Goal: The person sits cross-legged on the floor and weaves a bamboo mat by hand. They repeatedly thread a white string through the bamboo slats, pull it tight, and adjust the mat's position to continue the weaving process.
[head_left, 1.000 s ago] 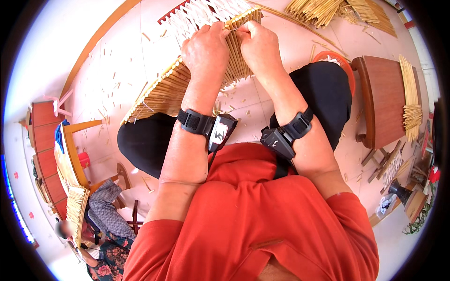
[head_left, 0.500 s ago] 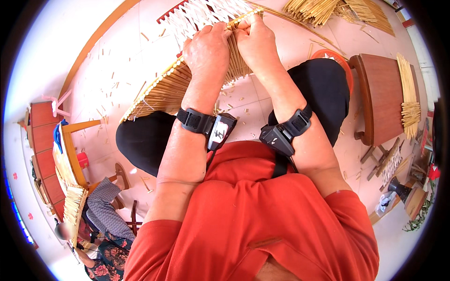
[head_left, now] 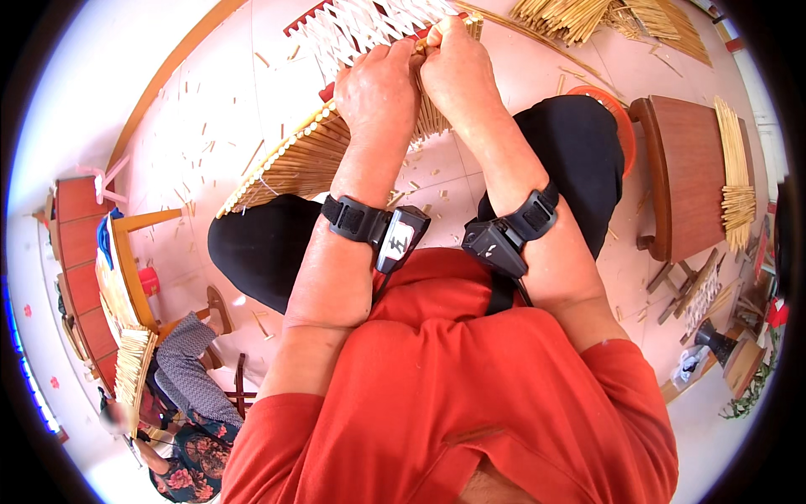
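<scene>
A long panel of bamboo sticks (head_left: pixel 298 160) slants across my lap, its edge lined with pale cut ends. My left hand (head_left: pixel 376 92) is closed over the panel's upper edge, fingers curled out of sight. Just right of it, my right hand (head_left: pixel 457 71) pinches at that edge; whatever its fingertips hold is too small to make out. Behind both hands lies a red frame with white crisscross strips (head_left: pixel 353 29).
Bamboo bundles (head_left: pixel 562 18) lie at the top right. An orange basin (head_left: pixel 620 134) sits behind my right knee, beside a wooden bench (head_left: pixel 688 181) with sticks. At left, another person (head_left: pixel 193 458) sits by a yellow chair (head_left: pixel 134 260). Stick offcuts litter the floor.
Both hands have shifted slightly up and to the right. My right hand has risen toward the panel's top edge, its fingertips now higher than my left hand's.
</scene>
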Motion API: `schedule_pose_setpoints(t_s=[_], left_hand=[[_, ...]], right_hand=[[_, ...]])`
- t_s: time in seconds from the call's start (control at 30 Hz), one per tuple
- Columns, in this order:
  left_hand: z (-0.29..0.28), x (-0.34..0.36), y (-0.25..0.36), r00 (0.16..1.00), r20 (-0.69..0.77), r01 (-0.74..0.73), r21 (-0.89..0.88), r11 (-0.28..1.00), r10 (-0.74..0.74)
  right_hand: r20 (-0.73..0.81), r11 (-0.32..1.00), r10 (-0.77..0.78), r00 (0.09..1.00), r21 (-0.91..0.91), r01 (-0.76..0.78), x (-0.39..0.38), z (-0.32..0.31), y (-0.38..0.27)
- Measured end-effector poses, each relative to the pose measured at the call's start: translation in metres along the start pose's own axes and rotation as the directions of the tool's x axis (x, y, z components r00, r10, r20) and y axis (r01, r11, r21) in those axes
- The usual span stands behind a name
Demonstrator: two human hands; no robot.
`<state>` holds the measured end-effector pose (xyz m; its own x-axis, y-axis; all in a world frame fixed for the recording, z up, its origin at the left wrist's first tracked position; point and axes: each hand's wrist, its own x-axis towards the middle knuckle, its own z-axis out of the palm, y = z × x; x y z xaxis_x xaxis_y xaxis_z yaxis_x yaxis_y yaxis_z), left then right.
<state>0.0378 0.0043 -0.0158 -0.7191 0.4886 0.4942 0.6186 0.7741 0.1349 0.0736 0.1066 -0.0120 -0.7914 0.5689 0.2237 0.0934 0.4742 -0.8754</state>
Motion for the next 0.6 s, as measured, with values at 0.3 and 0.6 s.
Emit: schedule_pose_setpoints(t_s=[0.3, 0.6], left_hand=[[-0.012, -0.003, 0.004, 0.996, 0.084, -0.032, -0.044, 0.999, 0.036], [-0.122, 0.004, -0.097, 0.963, 0.243, 0.212, -0.415, 0.885, -0.117]], right_hand=[[0.227, 0.985, 0.117, 0.967, 0.099, -0.143, 0.012, -0.008, 0.019], [-0.084, 0.819, 0.052, 0.995, 0.573, 0.006, -0.002, -0.095, -0.011]])
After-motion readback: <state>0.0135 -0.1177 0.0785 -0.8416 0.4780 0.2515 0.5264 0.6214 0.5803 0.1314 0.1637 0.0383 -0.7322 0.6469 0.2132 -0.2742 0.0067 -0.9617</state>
